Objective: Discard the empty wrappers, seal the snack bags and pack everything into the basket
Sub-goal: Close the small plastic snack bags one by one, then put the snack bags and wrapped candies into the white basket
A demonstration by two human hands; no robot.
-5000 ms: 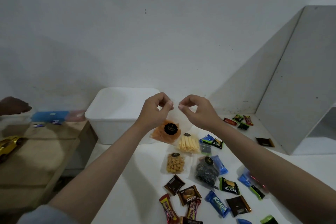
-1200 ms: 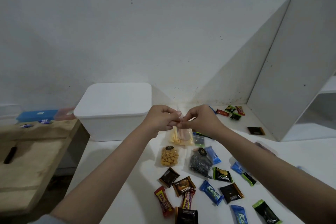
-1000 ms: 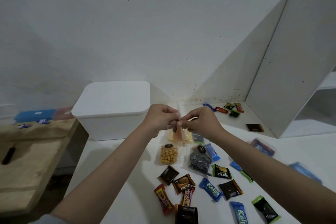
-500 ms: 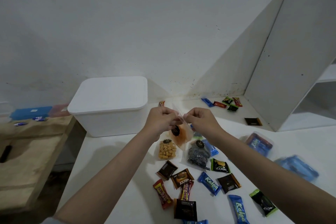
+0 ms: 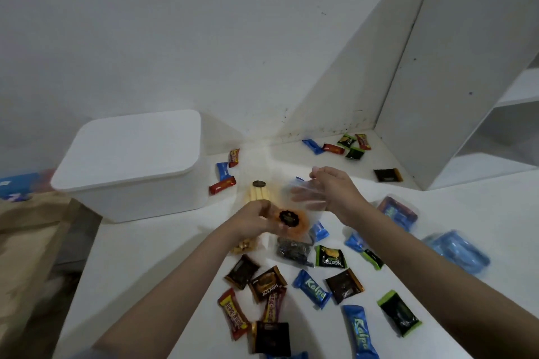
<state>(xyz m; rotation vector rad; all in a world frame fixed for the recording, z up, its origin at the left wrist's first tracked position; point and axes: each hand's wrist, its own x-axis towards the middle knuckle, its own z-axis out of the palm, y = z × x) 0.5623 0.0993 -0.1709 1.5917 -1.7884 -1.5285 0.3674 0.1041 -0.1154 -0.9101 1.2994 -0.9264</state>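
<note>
1. Head view, nearest edge: wrapped sweets lie loose on the white counter, among them a blue Kalpa bar at 5 o'clock and a red-and-yellow Beng-Beng bar at 6 o'clock.
2. Further in, two brown Nextar packets sit by a clear bag of dark snacks.
3. At centre, the left hand pinches a clear bag of orange snacks with a black round label, held above the counter.
4. At 1 o'clock from it, the right hand is spread with relaxed fingers, touching the clear upper part of that bag; motion blur hides whether any finger nips it.
5. Just past the left hand lies a bag of pale yellow sticks.
6. At 10 o'clock stands the white basket, a lidded tub against the wall.
7. Far back at 1 o'clock more small wrappers lie in the corner.
</note>
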